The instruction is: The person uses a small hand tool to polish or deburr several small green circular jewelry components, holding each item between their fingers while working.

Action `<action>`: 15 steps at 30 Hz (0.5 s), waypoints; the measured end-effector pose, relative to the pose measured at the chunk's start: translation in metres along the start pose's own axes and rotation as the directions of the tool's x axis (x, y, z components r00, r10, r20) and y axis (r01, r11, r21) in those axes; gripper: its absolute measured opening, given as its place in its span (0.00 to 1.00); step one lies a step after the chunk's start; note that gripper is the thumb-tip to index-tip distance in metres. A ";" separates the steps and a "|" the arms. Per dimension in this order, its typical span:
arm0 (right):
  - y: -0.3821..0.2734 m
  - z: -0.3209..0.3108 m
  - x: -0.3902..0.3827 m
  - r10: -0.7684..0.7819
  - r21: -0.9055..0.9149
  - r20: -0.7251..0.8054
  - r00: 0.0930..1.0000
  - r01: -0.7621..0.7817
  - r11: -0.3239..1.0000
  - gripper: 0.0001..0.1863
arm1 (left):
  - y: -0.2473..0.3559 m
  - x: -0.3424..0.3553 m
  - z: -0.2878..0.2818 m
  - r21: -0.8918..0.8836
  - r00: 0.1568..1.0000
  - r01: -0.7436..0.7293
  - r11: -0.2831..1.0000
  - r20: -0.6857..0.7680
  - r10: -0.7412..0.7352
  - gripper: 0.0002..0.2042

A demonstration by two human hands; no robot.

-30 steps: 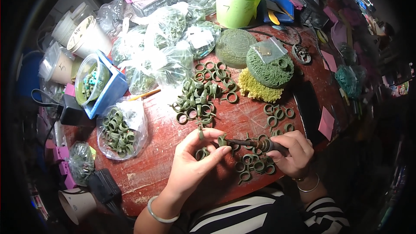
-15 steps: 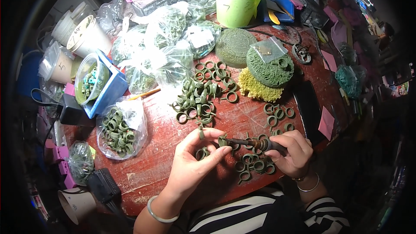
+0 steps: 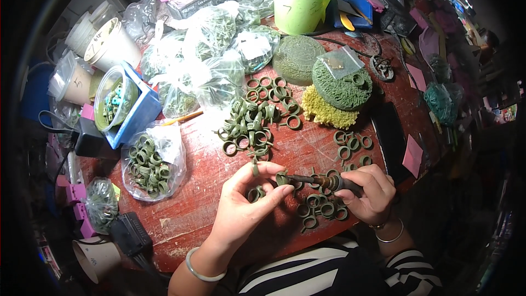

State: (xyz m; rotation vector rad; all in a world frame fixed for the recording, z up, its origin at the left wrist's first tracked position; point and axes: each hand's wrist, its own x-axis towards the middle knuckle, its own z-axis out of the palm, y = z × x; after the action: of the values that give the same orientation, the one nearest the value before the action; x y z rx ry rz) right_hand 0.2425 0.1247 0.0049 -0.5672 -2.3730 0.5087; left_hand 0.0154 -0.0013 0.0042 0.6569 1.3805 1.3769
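Between thumb and fingertips, my left hand (image 3: 246, 205) pinches a dark green wax ring (image 3: 281, 178). My right hand (image 3: 373, 191) grips the dark handle of a soldering iron (image 3: 330, 182), whose thin tip points left and meets the ring, as far as I can see. Another green ring (image 3: 255, 169) stands by my left fingers, and one more lies partly hidden under that hand. Below and behind the iron lies a group of green rings (image 3: 327, 210). A larger heap of rings (image 3: 255, 122) rests farther back, and a smaller group (image 3: 353, 142) is at the right.
A clear bag of rings (image 3: 147, 167) lies left, near a blue tray (image 3: 143, 112). Filled plastic bags (image 3: 211, 38) and a lime green bucket (image 3: 300, 8) stand behind. Round green blocks (image 3: 341, 87) sit on a yellow one (image 3: 323, 112). A black phone-like slab (image 3: 388, 137) lies right.
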 end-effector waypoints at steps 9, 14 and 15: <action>-0.001 0.002 -0.001 0.014 0.000 -0.019 1.000 -0.014 1.000 0.20 | 0.001 0.000 0.000 -0.004 1.000 0.022 1.000 0.003 -0.022 0.16; 0.000 -0.001 0.000 -0.011 -0.031 -0.003 1.000 0.011 0.999 0.19 | 0.000 0.000 0.000 -0.009 1.000 0.020 1.000 0.004 -0.020 0.16; 0.001 -0.001 0.000 -0.011 -0.026 -0.003 1.000 0.011 1.000 0.19 | 0.001 0.000 0.001 -0.008 1.000 0.017 1.000 0.003 -0.017 0.16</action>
State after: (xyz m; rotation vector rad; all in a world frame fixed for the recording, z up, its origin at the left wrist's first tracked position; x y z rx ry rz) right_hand 0.2432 0.1251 0.0051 -0.5659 -2.3818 0.4725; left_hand 0.0157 -0.0009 0.0048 0.6400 1.3749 1.3670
